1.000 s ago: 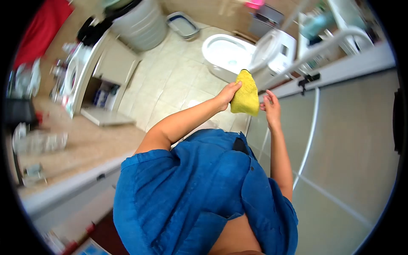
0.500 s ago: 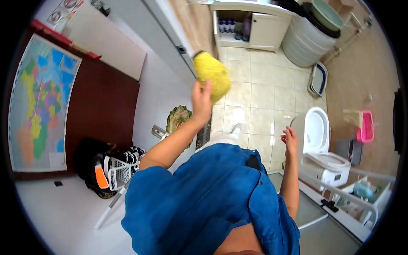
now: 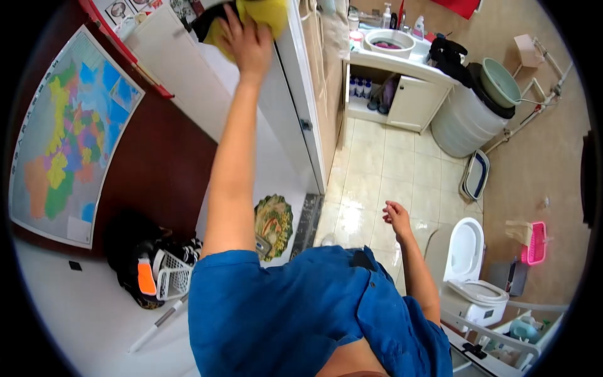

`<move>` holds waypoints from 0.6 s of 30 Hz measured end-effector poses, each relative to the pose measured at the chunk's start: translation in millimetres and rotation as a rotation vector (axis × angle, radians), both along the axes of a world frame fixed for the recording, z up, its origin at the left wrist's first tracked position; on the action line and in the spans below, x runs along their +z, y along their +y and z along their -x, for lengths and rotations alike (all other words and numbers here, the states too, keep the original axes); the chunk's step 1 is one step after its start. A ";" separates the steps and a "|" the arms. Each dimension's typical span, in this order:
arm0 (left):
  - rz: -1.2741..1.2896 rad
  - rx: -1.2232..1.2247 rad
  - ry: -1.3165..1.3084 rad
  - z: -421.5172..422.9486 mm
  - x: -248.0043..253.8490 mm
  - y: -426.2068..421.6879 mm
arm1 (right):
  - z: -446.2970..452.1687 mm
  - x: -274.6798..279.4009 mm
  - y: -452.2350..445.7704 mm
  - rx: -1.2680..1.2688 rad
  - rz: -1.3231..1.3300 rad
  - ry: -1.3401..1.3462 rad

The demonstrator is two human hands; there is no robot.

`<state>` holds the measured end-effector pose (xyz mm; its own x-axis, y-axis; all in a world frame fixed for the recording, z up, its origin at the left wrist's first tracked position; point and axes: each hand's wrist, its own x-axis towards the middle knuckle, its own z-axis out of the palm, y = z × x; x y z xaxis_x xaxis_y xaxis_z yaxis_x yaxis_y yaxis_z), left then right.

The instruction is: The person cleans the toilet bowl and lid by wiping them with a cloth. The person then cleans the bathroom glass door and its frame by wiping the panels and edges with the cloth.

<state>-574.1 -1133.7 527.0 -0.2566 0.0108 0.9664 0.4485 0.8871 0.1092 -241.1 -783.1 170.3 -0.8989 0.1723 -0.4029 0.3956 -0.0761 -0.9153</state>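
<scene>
My left hand [image 3: 247,49] is stretched far up, its fingers spread over a yellow cloth [image 3: 266,12] with a dark part at its left. The cloth lies against the upper part of the white door [image 3: 276,81]; where exactly it touches is hidden under the hand. Lower on the right, my right hand [image 3: 397,217] hangs over the tiled floor, its fingers loosely bent and nothing in them.
A map [image 3: 69,141] hangs at the left. A patterned mat [image 3: 273,226] lies by the threshold. At the back are a sink cabinet [image 3: 418,103] with an open compartment and a large bin [image 3: 465,122]. A toilet [image 3: 465,248] and pink basket [image 3: 535,244] are at the right.
The view has turned from the toilet side toward the doorway. My left hand has gone up and to the left with the yellow cloth. My right hand has come away from near the cloth.
</scene>
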 end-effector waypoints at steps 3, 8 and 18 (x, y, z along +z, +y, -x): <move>0.014 -0.046 0.004 5.5 -56.6 7.3 | 17.1 -2.3 -5.3 -0.044 0.009 -0.007; 0.039 -0.151 -0.434 -7.3 -245.3 -15.4 | 47.9 3.9 -1.7 -0.008 -0.054 -0.005; -0.041 -0.087 -0.030 4.0 39.8 4.5 | 191.6 105.1 -73.3 0.242 -0.125 0.307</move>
<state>-578.1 -1129.3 566.8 -0.2851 -0.0052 0.9585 0.5196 0.8394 0.1591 -432.7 -856.4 275.4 -0.9947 -0.0283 -0.0993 0.0958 0.1052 -0.9898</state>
